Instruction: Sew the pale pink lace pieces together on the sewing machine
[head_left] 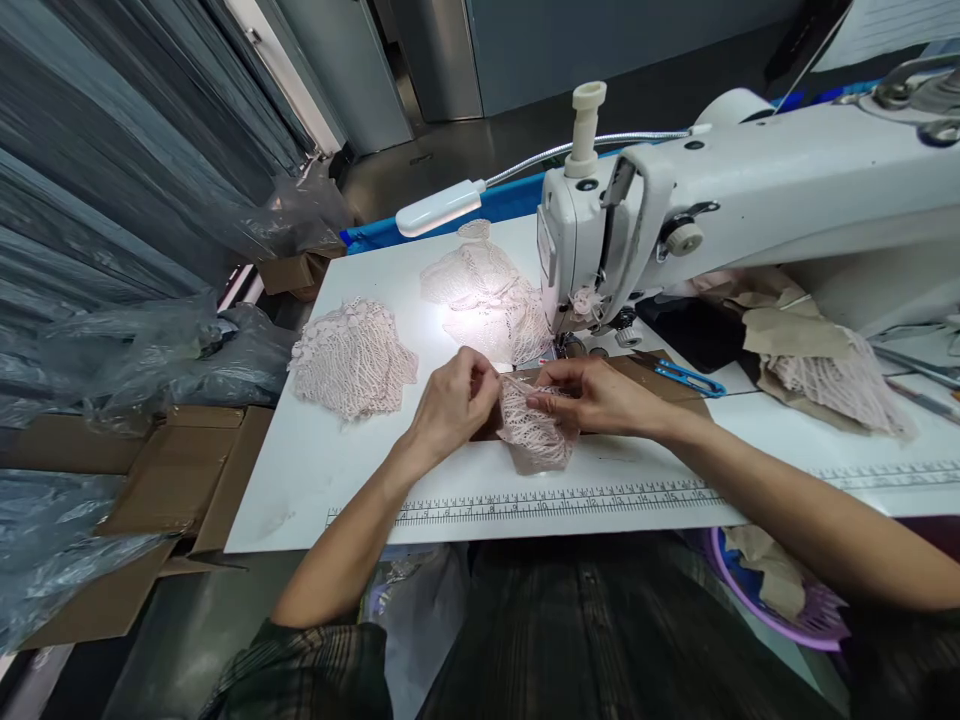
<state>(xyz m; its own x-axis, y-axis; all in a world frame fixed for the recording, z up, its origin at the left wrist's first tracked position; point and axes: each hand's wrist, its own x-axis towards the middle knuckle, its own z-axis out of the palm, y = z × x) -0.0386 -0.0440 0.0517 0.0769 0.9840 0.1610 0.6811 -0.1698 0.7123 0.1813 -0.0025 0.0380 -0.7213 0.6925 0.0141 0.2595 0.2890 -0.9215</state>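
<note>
My left hand (455,401) and my right hand (592,397) both pinch a small piece of pale pink lace (534,437) just in front of the needle area of a white sewing machine (750,205). The lace hangs down between my fingers onto the white table (330,470). A pile of lace pieces (352,357) lies to the left. Another lace pile (487,290) sits under the machine's lamp (439,208).
Blue thread snips (690,379) lie right of my right hand. More lace and brown paper (825,365) sit at the far right. A printed ruler (555,497) runs along the table's front edge. Cardboard boxes (180,480) and plastic bags (112,350) stand left. A purple basket (780,600) is below.
</note>
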